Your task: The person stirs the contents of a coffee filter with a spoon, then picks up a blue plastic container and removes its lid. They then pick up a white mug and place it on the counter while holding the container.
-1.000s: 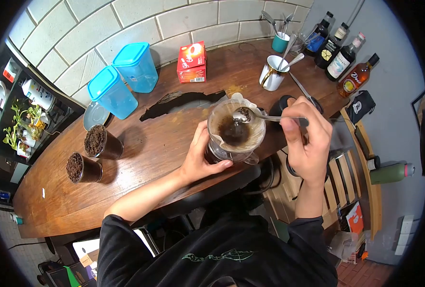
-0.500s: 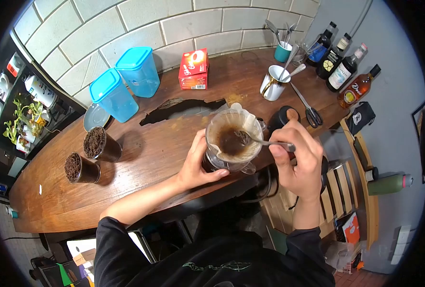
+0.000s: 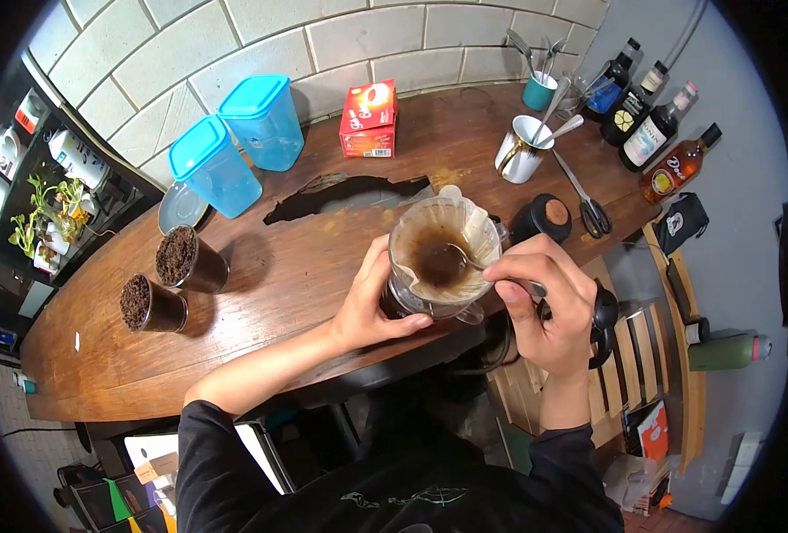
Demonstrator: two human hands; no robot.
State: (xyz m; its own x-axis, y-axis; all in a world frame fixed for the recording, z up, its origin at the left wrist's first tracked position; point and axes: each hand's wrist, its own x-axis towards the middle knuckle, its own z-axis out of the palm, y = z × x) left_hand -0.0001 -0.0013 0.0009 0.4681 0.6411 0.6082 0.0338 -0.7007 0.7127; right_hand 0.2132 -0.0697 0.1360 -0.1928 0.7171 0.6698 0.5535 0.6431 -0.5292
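Note:
A clear coffee dripper (image 3: 400,258) lined with a white paper filter (image 3: 477,233) stands on a glass server (image 3: 395,300) near the table's front edge. Dark brown wet coffee (image 3: 436,266) fills the lower part of the filter. My left hand (image 3: 364,306) curls around the server's left side, thumb in front. With fingers pinched, my right hand (image 3: 555,302) holds a metal spoon (image 3: 470,261) over the dripper's right rim. The spoon's bowl dips into the coffee, and most of its handle is hidden behind my fingers.
Two glasses of dark grounds (image 3: 190,259) stand left, near blue-lidded containers (image 3: 265,124) and a grey saucer (image 3: 181,209). A red box (image 3: 368,120) sits behind a hole in the tabletop (image 3: 349,197). Right are a white mug (image 3: 515,158), scissors (image 3: 593,213), a black grinder-like object (image 3: 536,218) and several bottles (image 3: 673,164).
My right hand has moved in closer to the dripper's rim, and less of the spoon shows. The spoon's bowl has shifted within the coffee. My left hand keeps its hold on the server.

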